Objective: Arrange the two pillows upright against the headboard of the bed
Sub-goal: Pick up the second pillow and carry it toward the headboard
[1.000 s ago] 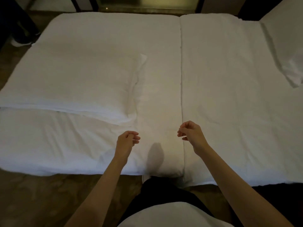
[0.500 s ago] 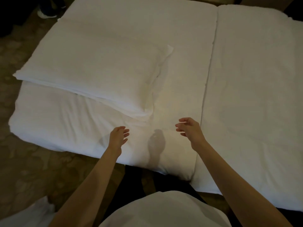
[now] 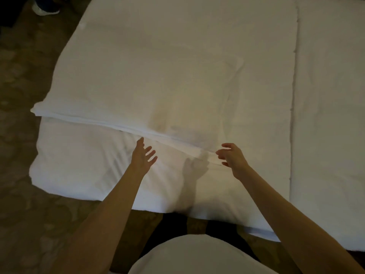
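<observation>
A white pillow [image 3: 138, 89] lies flat on the left half of the white bed [image 3: 88, 171], its near edge running from the bed's left side toward the middle. My left hand [image 3: 143, 156] hovers just below that edge with fingers spread, holding nothing. My right hand [image 3: 232, 157] is at the pillow's near right corner, fingers curled loosely and apart, nothing gripped. A second pillow and the headboard are out of view.
A second white mattress section [image 3: 327, 115] adjoins on the right along a seam [image 3: 293, 95]. Patterned brown carpet [image 3: 23, 194] lies to the left and in front. Someone's white shoe [image 3: 44, 8] stands at the top left.
The view has shifted left and closer to the pillow. Both hands have reached forward to the pillow's near edge, and my left hand's fingers have spread.
</observation>
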Demonstrator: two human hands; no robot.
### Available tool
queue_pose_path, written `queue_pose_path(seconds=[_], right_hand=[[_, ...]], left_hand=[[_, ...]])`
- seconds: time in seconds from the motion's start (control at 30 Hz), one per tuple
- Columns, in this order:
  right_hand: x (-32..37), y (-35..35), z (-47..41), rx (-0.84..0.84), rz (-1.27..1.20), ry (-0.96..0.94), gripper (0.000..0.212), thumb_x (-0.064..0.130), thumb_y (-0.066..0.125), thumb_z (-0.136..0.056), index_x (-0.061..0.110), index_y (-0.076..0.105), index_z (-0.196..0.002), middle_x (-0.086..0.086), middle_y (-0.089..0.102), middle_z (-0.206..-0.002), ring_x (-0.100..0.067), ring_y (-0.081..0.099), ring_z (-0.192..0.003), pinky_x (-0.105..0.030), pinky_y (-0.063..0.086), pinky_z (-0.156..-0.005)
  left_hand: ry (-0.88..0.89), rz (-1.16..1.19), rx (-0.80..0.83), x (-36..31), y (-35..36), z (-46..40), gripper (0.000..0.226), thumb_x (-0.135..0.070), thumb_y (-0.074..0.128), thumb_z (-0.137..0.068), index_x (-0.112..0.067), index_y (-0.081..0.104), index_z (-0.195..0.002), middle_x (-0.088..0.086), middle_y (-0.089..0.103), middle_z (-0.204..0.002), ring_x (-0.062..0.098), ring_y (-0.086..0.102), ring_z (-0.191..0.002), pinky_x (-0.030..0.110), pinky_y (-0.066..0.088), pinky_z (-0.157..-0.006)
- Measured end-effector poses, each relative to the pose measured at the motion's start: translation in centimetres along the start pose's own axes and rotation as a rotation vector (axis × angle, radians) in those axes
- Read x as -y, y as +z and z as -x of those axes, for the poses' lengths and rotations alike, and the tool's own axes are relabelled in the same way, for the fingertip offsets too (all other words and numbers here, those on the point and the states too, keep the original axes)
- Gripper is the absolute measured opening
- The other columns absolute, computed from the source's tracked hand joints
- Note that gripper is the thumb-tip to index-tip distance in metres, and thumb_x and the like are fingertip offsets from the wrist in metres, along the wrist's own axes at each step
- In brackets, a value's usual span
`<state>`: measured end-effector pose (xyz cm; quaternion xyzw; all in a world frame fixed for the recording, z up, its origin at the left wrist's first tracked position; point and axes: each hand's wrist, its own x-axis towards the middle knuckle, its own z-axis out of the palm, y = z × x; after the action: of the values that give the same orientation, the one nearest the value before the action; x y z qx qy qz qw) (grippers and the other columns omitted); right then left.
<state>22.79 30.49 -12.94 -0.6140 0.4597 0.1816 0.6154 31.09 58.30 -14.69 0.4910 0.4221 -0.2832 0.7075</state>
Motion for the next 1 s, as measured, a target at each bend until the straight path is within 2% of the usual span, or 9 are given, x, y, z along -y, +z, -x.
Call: queue_pose_path(seconds=[0.13,0.27,0.4,0.53,0.6,0.67,0.73,0.83,1.0], right_hand=[[0.8,3.3,-0.9,0.021,-0.148,0.12,0.039,0.012,0.065,-0.083,0.017,0.046,-0.116,-0.01,0.058,-0.114,-0.027,0.053,-0.1,-0.037,0.039,-0.083],[1.4,6.2,-2.6,0.072,-0.325,0.308,0.037,0.022,0.065,-0.085,0.013,0.055,-0.119,-0.01,0.047,-0.119,-0.031,0.049,-0.107,-0.043,0.039,-0.085],[1.7,8.1,-4.7,0.119,-0.362,0.519,0.056,0.045,0.066,-0.082,0.011,0.044,-0.122,-0.012,0.048,-0.123,-0.034,0.051,-0.111,-0.05,0.045,-0.085],[1.7,10.3,-6.2,0.17,-0.528,0.687,0.081,0.063,0.063,-0.074,0.004,0.039,-0.124,-0.018,0.048,-0.124,-0.037,0.051,-0.114,-0.058,0.045,-0.085],[1.4,11.5,-6.3,0.158,-0.697,0.66,0.084,0.065,0.063,-0.072,0.005,0.038,-0.126,-0.023,0.049,-0.12,-0.04,0.051,-0.113,-0.059,0.048,-0.082],[1.2,12.6,-6.4,0.118,-0.814,0.594,0.088,0.065,0.06,-0.074,0.01,0.033,-0.137,-0.027,0.046,-0.133,-0.044,0.049,-0.122,-0.055,0.053,-0.078],[1.2,13.4,-6.7,0.071,-0.981,0.543,0.091,0.061,0.061,-0.078,0.008,0.027,-0.144,-0.024,0.039,-0.143,-0.041,0.045,-0.128,-0.054,0.05,-0.086],[2.4,13.9,-7.4,0.027,-1.17,0.489,0.079,0.053,0.063,-0.081,0.011,0.038,-0.142,-0.01,0.044,-0.143,-0.029,0.045,-0.13,-0.048,0.04,-0.099],[3.6,13.5,-7.8,0.006,-1.18,0.436,0.059,0.049,0.067,-0.079,0.012,0.055,-0.124,-0.004,0.054,-0.134,-0.021,0.051,-0.121,-0.037,0.045,-0.094]], left_hand=[[-0.074,0.09,-0.023,-3.8,-1.1,-2.6,0.08,-0.054,0.054,-0.089,-0.023,0.016,-0.153,0.011,0.027,-0.157,0.034,0.035,-0.14,0.045,0.039,-0.103],[-0.116,0.114,-0.069,-7.5,-1.7,-5.5,0.095,-0.065,0.056,-0.081,-0.024,0.012,-0.154,0.007,0.026,-0.154,0.027,0.034,-0.139,0.044,0.036,-0.11],[-0.098,0.135,-0.123,-9.6,-1.9,-7.8,0.101,-0.068,0.056,-0.078,-0.02,0.011,-0.155,0.005,0.016,-0.161,0.023,0.021,-0.147,0.042,0.025,-0.118],[-0.077,0.108,-0.102,-10.7,-2.1,-9.4,0.09,-0.07,0.05,-0.081,-0.02,0.025,-0.151,0.001,0.031,-0.157,0.018,0.03,-0.144,0.038,0.021,-0.119],[-0.068,0.093,-0.109,-11.2,-1.7,-9.9,0.085,-0.071,0.049,-0.081,-0.022,0.032,-0.148,-0.002,0.038,-0.153,0.017,0.035,-0.142,0.037,0.021,-0.119],[-0.06,0.06,-0.141,-11.8,-1.1,-10.5,0.08,-0.069,0.053,-0.079,-0.023,0.04,-0.144,-0.003,0.044,-0.149,0.019,0.041,-0.137,0.035,0.028,-0.116],[-0.045,0.103,-0.148,-12.2,-0.3,-11.1,0.075,-0.065,0.059,-0.079,-0.022,0.048,-0.139,-0.001,0.05,-0.144,0.02,0.047,-0.132,0.036,0.035,-0.113],[-0.007,0.231,-0.08,-12.7,0.7,-12.0,0.064,-0.055,0.065,-0.08,-0.022,0.055,-0.134,0.003,0.059,-0.137,0.024,0.057,-0.123,0.043,0.043,-0.107],[0.019,0.334,0.047,-12.8,2.3,-12.2,0.05,-0.045,0.065,-0.086,-0.017,0.061,-0.127,0.005,0.061,-0.135,0.023,0.06,-0.121,0.042,0.044,-0.108]])
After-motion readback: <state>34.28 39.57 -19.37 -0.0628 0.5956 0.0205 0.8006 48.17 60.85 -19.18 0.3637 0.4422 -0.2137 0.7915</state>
